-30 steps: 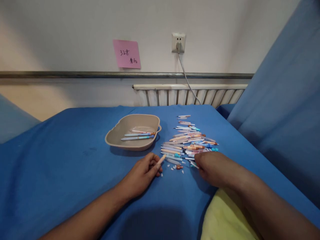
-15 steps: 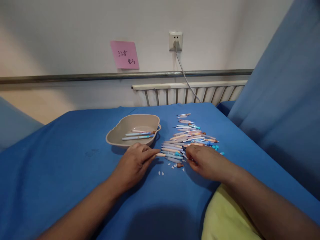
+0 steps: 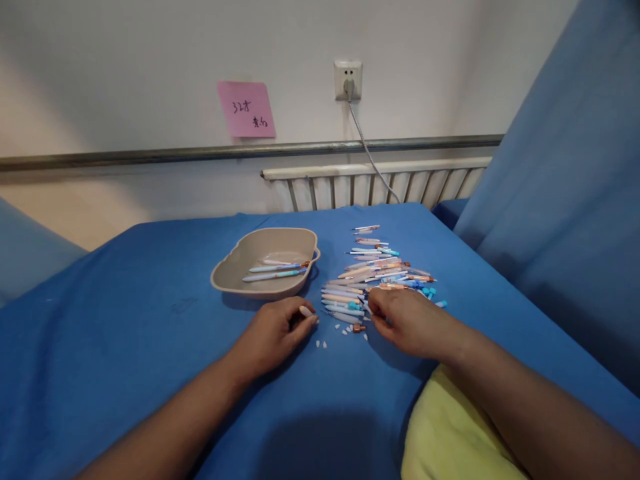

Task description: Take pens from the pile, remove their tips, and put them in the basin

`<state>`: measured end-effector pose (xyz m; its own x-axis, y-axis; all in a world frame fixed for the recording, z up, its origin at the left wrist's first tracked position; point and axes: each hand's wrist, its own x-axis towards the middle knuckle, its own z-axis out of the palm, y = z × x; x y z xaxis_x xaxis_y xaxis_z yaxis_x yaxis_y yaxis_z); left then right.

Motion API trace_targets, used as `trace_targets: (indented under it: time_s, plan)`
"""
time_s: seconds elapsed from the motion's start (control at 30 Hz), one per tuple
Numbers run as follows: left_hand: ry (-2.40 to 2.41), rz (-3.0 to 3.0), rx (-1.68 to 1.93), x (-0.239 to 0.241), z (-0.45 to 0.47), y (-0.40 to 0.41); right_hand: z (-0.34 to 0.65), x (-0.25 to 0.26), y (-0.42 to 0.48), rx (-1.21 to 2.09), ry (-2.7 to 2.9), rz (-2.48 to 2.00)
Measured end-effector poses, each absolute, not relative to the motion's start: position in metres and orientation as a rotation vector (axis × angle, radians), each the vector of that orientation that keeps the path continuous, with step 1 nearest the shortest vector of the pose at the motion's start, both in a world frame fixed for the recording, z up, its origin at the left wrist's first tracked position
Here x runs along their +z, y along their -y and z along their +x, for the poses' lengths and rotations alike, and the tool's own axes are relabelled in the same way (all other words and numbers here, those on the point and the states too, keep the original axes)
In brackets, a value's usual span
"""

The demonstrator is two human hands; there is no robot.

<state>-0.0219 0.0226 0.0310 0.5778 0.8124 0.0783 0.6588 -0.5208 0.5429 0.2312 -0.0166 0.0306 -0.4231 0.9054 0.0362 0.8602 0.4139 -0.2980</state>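
My left hand (image 3: 277, 333) is closed with thumb and fingers around a pale pen barrel (image 3: 306, 311), mostly hidden by the hand with one end showing. It is just in front of the beige basin (image 3: 233, 288). My right hand (image 3: 410, 323) is closed at the near right side of the pen pile, pinching a thin whitish pen part (image 3: 369, 307), whose kind I cannot make out. Between the hands lie pastel pen barrels (image 3: 345, 299) in a loose row. Small white tips (image 3: 344, 332) and a brown pen piece (image 3: 358, 328) lie nearest me.
Several pens (image 3: 275, 275) rest inside the basin. More pen parts (image 3: 373, 267) spread toward the back, with turquoise pieces (image 3: 429, 293) at the right. A blue sheet (image 3: 125, 347) covers the surface. Yellow cloth (image 3: 450, 433) sits beneath my right forearm. A cable (image 3: 370, 153) hangs from the socket.
My left hand has drawn back a little from the pile, turning the pale barrel so its end points up and left. My right hand has stayed nearly in place.
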Motion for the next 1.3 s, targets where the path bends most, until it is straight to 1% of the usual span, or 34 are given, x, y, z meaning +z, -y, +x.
trace_targets:
  time_s: [0.07, 0.3, 0.47, 0.6, 0.8, 1.03, 1.2, 1.3]
  plan:
    - [-1.205, 2.328, 0.517, 0.031, -0.023, -0.023, 0.231, 0.030, 0.016, 0.341, 2.457, -1.543]
    - [-1.286, 2.255, 0.571, 0.033, -0.029, -0.022, 0.232, 0.025, 0.013, 0.353, 2.411, -1.524]
    - [-1.343, 2.278, 0.511, 0.027, -0.028, -0.023, 0.231, 0.023, 0.013, 0.409, 2.344, -1.527]
    - [-1.336, 2.318, 0.548, 0.018, -0.016, -0.024, 0.226, 0.025, 0.014, 0.366, 2.279, -1.546]
    - [-1.414, 2.404, 0.319, 0.010, -0.006, -0.031, 0.218, 0.024, 0.013, 0.341, 2.124, -1.642]
    - [-1.333, 2.502, 0.335, 0.003, -0.005, -0.036, 0.216, 0.019, 0.011, 0.399, 2.097, -1.653]
    - [-1.296, 2.245, 0.474, 0.005, -0.006, -0.034, 0.216, 0.016, 0.008, 0.494, 2.035, -1.585]
    - [-1.186, 1.964, 0.587, 0.009, -0.003, -0.029, 0.213, 0.013, 0.007, 0.711, 1.966, -1.461]
